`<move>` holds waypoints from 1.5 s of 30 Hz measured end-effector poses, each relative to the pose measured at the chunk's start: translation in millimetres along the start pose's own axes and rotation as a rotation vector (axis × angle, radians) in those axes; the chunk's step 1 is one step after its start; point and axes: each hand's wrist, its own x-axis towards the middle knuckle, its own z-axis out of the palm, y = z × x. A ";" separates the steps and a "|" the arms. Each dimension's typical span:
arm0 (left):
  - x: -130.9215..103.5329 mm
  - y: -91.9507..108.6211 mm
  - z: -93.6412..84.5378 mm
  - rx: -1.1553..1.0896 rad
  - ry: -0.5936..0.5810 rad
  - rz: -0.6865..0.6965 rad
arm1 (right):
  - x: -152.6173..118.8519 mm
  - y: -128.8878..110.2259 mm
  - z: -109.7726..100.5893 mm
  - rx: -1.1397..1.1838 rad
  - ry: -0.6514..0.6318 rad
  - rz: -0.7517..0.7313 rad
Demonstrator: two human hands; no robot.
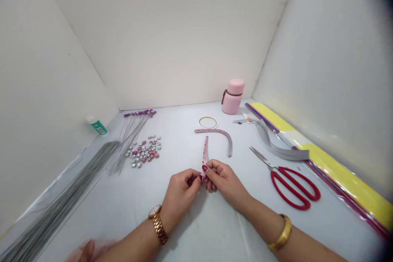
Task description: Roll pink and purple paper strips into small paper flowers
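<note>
Both my hands meet at the near middle of the table, pinching the lower end of a narrow pink paper strip (205, 151) with red dots. My left hand (183, 186) grips it from the left between thumb and fingers. From the right, my right hand (223, 180) presses its thumb on the strip just above. The free end points away from me. What the fingertips do at the pinched end is partly hidden. Just beyond lies a second strip (222, 132), curved, dotted on one part and grey on the other. Behind it rests a roll of tape (208, 123).
Red-handled scissors (294, 186) and a grey strip (276, 150) lie at right, beside yellow wrapped sheets (346, 180). A pink flask (233, 97) stands at the back. At left are small silver and pink folded stars (145, 151), thin wires (73, 188), purple-tipped wires (135, 120) and a green-and-white bottle (97, 126).
</note>
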 end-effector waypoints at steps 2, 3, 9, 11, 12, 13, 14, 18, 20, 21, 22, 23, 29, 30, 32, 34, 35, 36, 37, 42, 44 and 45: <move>-0.9 2.6 -1.7 0.036 -0.014 0.024 | -0.1 -0.3 -0.9 0.000 0.003 -0.014; -0.8 3.4 -2.5 0.050 -0.021 0.031 | -0.1 -0.2 -1.3 -0.002 0.005 -0.022; 2.5 0.3 -4.8 0.022 -0.076 0.016 | 0.4 2.5 -1.6 -0.016 0.029 -0.056; 3.2 -1.4 -3.7 -0.010 -0.077 0.003 | 0.4 3.2 -1.3 -0.025 0.040 -0.064; 3.3 -2.0 -2.9 -0.027 -0.070 0.002 | 0.3 3.3 -1.3 -0.029 0.044 -0.066; 3.1 -2.4 -2.1 -0.044 -0.055 0.006 | 0.1 3.3 -1.2 -0.031 0.046 -0.066; 2.7 -2.6 -1.2 -0.057 -0.034 0.017 | -0.1 3.2 -1.2 -0.033 0.046 -0.064; -0.4 -2.7 0.7 0.028 0.072 0.110 | -0.6 2.0 -1.0 -0.030 0.036 -0.051; -1.7 -3.2 0.8 0.085 0.109 0.122 | -0.6 1.6 -0.6 -0.027 0.033 -0.052; -2.0 -3.6 0.8 0.087 0.119 0.110 | -0.6 1.6 -0.3 -0.025 0.034 -0.054; -2.1 -4.0 1.0 0.070 0.123 0.088 | -0.6 1.7 -0.1 -0.024 0.034 -0.057; -1.9 -4.4 1.2 0.042 0.122 0.061 | -0.6 1.9 0.1 -0.023 0.036 -0.061; 3.1 -0.7 2.0 -0.210 0.052 -0.089 | -1.7 4.2 -0.2 -0.032 0.050 -0.093; 4.5 0.6 1.7 -0.265 0.033 -0.119 | -1.8 4.6 -0.4 -0.029 0.048 -0.095; 7.0 2.5 0.7 -0.388 -0.011 -0.192 | -1.9 5.1 -0.5 -0.015 0.044 -0.093; 9.1 3.5 -0.4 -0.509 -0.045 -0.264 | -2.0 4.9 -0.3 0.000 0.037 -0.080; 9.8 3.7 -0.9 -0.560 -0.056 -0.292 | -2.0 4.5 -0.1 0.004 0.036 -0.074; 10.4 3.7 -1.4 -0.599 -0.062 -0.315 | -2.1 3.9 0.1 0.007 0.034 -0.069; 10.9 3.7 -1.9 -0.626 -0.067 -0.331 | -2.2 3.3 0.5 0.011 0.032 -0.068; 11.5 3.1 -3.2 -0.676 -0.125 -0.352 | -2.7 1.2 1.1 0.023 0.036 -0.096; 10.9 3.0 -3.0 -0.678 -0.123 -0.340 | -2.7 1.2 0.5 0.014 0.035 -0.099; 10.3 3.0 -2.7 -0.680 -0.113 -0.329 | -2.7 1.3 0.2 0.008 0.036 -0.099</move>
